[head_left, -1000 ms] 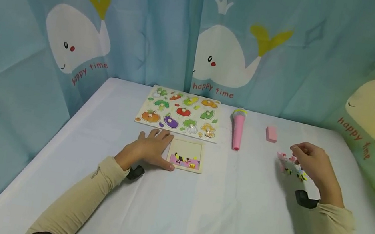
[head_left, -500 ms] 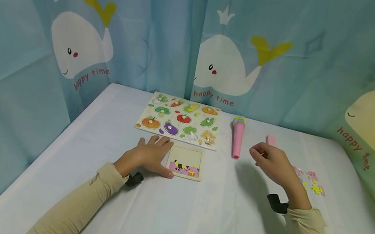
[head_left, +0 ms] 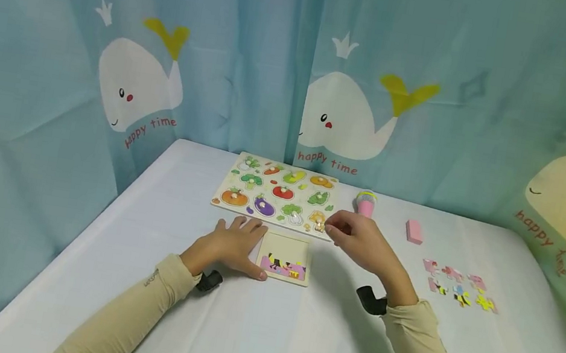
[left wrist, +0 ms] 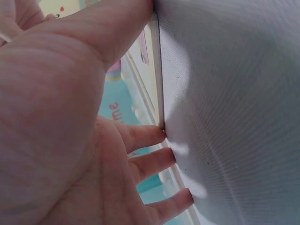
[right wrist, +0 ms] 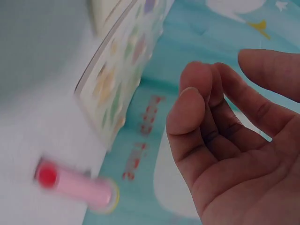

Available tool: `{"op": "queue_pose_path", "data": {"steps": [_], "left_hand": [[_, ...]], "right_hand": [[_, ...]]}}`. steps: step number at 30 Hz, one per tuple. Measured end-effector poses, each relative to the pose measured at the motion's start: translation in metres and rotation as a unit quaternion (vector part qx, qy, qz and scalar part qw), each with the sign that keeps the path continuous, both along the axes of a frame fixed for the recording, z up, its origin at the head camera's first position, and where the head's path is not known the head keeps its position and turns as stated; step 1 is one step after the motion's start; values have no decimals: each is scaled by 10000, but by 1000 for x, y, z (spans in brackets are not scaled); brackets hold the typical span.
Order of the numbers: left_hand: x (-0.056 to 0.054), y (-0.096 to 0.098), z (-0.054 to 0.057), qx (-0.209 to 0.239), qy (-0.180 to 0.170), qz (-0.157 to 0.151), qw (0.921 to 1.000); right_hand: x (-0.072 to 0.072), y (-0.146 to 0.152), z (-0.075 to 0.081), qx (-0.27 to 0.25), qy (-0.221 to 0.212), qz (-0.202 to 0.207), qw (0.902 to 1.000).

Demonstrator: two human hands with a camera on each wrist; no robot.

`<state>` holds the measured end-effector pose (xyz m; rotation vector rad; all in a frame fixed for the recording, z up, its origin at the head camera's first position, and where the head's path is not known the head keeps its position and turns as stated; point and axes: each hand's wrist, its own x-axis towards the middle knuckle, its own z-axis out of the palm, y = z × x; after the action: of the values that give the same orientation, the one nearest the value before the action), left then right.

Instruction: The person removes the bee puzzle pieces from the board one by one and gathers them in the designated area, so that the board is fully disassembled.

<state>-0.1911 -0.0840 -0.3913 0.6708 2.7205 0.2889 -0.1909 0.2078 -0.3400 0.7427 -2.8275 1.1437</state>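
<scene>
My left hand lies with its fingers spread along the left edge of a small wooden jigsaw tray. Pink, yellow and black picture pieces fill the tray's lower part; bare wood shows above them. In the left wrist view, the fingertips rest on the cloth by the tray's rim. My right hand hovers to the tray's upper right, over the microphone's handle. From the right wrist view, its fingers are loosely curled, the thumb stands apart, and nothing shows between them.
Several loose jigsaw pieces lie at the right. A vegetable peg puzzle board stands behind the tray. Beside it are a pink toy microphone and a pink block. A whale-print curtain encloses the table's back and sides.
My right hand has swept left from the loose pieces to near the tray, uncovering those pieces. The left hand stays at the tray's edge. The head view has tilted upward slightly.
</scene>
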Motion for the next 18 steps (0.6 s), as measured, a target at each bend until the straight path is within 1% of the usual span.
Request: {"op": "queue_pose_path", "data": {"steps": [3,5,9,12,14,15,18], "left_hand": [[-1,-3,0,-17,-11,51,10000],[-1,-1,-1,-22,-27,73,10000],[-2,-1,-4,-79,12,120,9999],[-3,-2,-6,-69,32,89,9999],[-4,-1,-7,-44,52,51,10000],[-3,-1,-5,-74,52,37,10000],[-3,0,-5,-153,100,32,9998]], "right_hand": [[-2,-19,-2,-78,-104,203,9997],[-2,-28,-5,-64,-151,306,9994],[-3,-48,-13,-10,-253,683,9973],[-3,-60,-18,32,-551,921,9942],[-2,-66,-21,102,-756,1000,9921],[-1,-68,-22,165,-823,1017,9913],[-1,-73,-28,245,-916,1025,9902]]}}
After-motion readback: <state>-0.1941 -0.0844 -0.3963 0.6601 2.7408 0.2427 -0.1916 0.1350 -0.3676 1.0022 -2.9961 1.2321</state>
